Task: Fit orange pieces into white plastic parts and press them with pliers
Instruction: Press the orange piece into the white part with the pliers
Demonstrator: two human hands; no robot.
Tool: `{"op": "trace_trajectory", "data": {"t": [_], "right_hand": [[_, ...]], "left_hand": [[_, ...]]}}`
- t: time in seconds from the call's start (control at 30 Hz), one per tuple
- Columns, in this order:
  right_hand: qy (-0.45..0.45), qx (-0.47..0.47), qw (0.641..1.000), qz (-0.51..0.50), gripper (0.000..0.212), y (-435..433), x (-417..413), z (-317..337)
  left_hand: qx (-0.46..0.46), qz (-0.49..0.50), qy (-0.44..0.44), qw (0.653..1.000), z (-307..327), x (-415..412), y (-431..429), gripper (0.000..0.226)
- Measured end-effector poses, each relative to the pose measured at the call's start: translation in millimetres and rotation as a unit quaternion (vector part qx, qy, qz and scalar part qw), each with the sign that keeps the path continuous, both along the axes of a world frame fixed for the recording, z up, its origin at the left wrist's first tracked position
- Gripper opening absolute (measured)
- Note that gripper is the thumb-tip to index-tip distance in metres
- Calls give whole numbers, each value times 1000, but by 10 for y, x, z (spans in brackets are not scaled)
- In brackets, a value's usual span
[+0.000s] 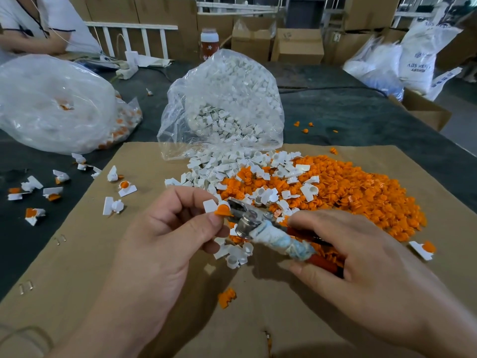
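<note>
Orange piece (223, 210) sits in the white part (210, 205) pinched by the left grip (170, 228); the right grip (361, 251) grasps the pliers (245, 215). Squeeze squarely, thumb clear of the jaws.

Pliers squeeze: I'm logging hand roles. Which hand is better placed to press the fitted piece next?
Right. The right hand grips the pliers by the handles, nose at the orange piece seated in the white part that the left hand pinches.
</note>
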State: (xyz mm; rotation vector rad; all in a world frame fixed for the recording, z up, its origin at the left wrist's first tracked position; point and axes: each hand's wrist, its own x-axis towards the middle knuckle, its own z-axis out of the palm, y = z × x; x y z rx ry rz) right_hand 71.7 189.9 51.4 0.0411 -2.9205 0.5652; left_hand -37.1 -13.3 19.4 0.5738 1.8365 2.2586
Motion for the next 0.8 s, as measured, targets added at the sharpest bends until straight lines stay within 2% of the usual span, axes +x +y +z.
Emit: {"op": "trace_trajectory", "data": {"t": [0.1, 0.23, 0.4, 0.57, 0.8], "right_hand": [[4, -1, 1000, -3, 48, -3, 6, -3], [10, 9, 1000, -5, 44, 1, 13, 0], [13, 9, 1000, -7, 43, 5, 18, 5], [-22, 15, 1000, -3, 53, 29, 3, -11], [-35, 46, 998, -23, 48, -15, -1, 23]], "left_hand": [[-13, 1, 12, 1000, 23, 30, 18, 23], [-14, -18, 25, 999, 5, 19, -4, 13], [-36, -34, 49, 998, 2, 1, -40, 20], [-51, -29, 74, 996, -12, -3, -36, 21], [-47, -27, 80, 995, -19, 5, -28, 18]]}}
